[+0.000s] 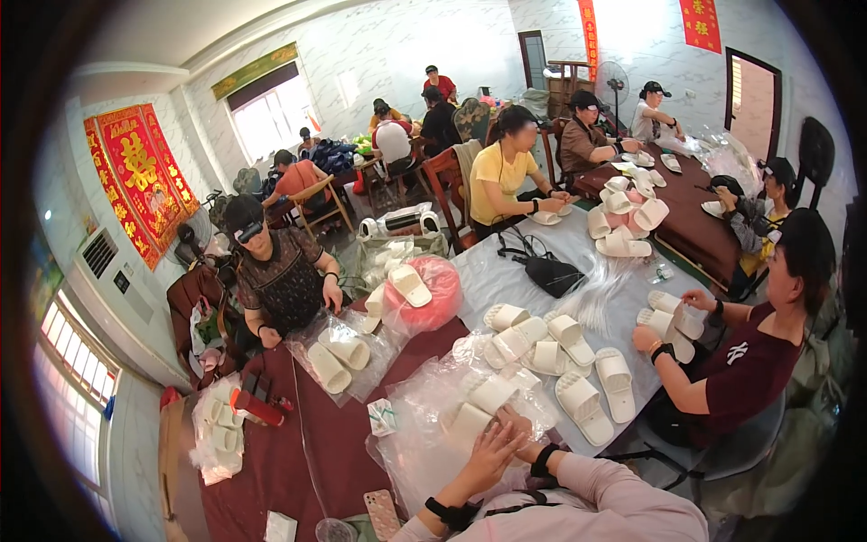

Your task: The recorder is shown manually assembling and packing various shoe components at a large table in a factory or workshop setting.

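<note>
A pair of white slippers (470, 423) lies in a clear plastic bag (408, 425) on the table in front of me. My left hand (490, 454) rests at the near end of the bag, fingers stretched toward my right hand. Close beside it, my right hand (517, 423) has its fingers bent on the near end of a slipper; the left hand partly covers it. Both wrists wear black bands. Just beyond and to the right, several loose white slippers (584, 408) are spread on the pale sheet.
A phone (382, 513) lies near my left forearm. Left are a red flask (256, 406), bagged slippers (223, 428) and a round pink bundle (423, 294). A black bag (553, 275) lies farther off. Co-workers handle slippers to the left (280, 280) and right (722, 352).
</note>
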A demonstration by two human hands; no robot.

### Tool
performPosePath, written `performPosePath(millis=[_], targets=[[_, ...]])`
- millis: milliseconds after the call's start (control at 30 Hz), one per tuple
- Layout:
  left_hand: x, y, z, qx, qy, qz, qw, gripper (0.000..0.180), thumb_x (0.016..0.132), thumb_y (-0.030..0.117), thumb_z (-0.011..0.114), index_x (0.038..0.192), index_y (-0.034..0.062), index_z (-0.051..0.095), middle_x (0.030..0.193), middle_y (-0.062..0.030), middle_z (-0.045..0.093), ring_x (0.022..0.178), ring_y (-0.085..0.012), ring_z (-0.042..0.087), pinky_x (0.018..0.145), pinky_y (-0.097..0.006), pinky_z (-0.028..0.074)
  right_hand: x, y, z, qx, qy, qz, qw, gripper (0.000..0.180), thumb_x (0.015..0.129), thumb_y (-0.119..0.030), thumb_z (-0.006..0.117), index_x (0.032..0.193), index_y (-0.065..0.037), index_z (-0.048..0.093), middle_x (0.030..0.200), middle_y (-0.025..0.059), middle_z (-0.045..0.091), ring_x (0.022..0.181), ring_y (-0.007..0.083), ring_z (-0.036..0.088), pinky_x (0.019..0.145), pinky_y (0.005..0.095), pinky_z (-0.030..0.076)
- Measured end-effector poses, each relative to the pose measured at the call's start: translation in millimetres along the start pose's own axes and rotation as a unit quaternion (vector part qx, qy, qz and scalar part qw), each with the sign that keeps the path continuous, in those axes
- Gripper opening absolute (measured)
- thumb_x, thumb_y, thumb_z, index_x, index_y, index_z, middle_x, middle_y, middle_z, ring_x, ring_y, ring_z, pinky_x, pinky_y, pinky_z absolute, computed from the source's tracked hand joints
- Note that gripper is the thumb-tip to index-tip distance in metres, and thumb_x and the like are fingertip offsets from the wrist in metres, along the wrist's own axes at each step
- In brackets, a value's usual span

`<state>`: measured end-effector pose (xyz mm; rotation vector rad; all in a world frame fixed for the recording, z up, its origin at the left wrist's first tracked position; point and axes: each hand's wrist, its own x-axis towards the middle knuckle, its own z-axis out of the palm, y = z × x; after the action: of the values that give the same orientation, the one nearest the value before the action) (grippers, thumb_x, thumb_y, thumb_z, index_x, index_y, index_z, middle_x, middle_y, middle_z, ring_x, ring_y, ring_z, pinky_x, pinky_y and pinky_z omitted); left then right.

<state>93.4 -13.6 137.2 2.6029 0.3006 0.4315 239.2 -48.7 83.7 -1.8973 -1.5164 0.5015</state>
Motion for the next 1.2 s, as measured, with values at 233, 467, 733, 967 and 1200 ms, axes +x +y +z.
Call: performPosePath(millis=[233, 467, 733, 967, 1200], targets=[[-2.6, 9.7, -11.6, -0.132, -0.005, 0.005, 0.991, 0.045, 0.089, 0.014, 0.044, 0.134, 0.0188, 0.038, 0.142, -0.014, 0.026, 0.129, -0.039, 0.024, 0.104, -0.045, 0.02, -21.5, 45.4, 38.7, 0.004, 0.009, -0.093, 0.996, 0.034, 0.081, -0.018, 0.054, 0.112, -0.004, 0.05, 0.111, 0.0193, 0.048, 0.101, 0.0348, 0.051, 0.081, 0.0405, 0.044], [3.4, 18.4, -32.7, -0.229, 0.076, -0.008, 0.971, 0.039, 0.088, 0.004, 0.041, 0.127, 0.0064, 0.044, 0.135, -0.018, 0.036, 0.128, -0.0335, 0.029, 0.105, -0.042, 0.022, 30.0, 23.5, 54.2, 0.008, 0.014, -0.185, 0.983, 0.036, 0.083, -0.018, 0.054, 0.115, -0.004, 0.048, 0.115, 0.0205, 0.048, 0.108, 0.0344, 0.048, 0.087, 0.0399, 0.042], [-4.5, -2.8, -41.4, -0.255, 0.168, -0.095, 0.947, 0.032, 0.087, -0.002, 0.04, 0.116, 0.0035, 0.05, 0.128, -0.0168, 0.045, 0.123, -0.0292, 0.038, 0.101, -0.036, 0.031, -4.8, -32.1, -14.0, 0.208, -0.162, -0.098, 0.959, 0.046, 0.088, -0.025, 0.053, 0.126, -0.003, 0.04, 0.119, 0.0225, 0.047, 0.112, 0.0342, 0.046, 0.093, 0.0381, 0.037], [2.6, -14.2, -51.9, -0.251, 0.234, -0.142, 0.928, 0.023, 0.094, 0.008, 0.033, 0.101, 0.001, 0.053, 0.117, -0.0158, 0.053, 0.111, -0.0268, 0.049, 0.095, -0.033, 0.035, -42.2, -46.4, -84.4, 0.158, -0.151, -0.147, 0.965, 0.051, 0.085, -0.029, 0.058, 0.127, -0.007, 0.042, 0.107, 0.0194, 0.055, 0.1, 0.0327, 0.054, 0.084, 0.0365, 0.044], [18.3, -16.5, -68.7, -0.331, 0.29, -0.173, 0.881, 0.027, 0.096, 0.016, 0.031, 0.097, 0.0007, 0.053, 0.113, -0.014, 0.055, 0.105, -0.0222, 0.051, 0.093, -0.03, 0.035, -53.3, -60.1, -101.2, -0.258, 0.137, -0.122, 0.948, 0.072, 0.07, -0.039, 0.07, 0.127, -0.008, 0.04, 0.116, 0.0136, 0.052, 0.112, 0.0268, 0.047, 0.097, 0.0441, 0.029]])
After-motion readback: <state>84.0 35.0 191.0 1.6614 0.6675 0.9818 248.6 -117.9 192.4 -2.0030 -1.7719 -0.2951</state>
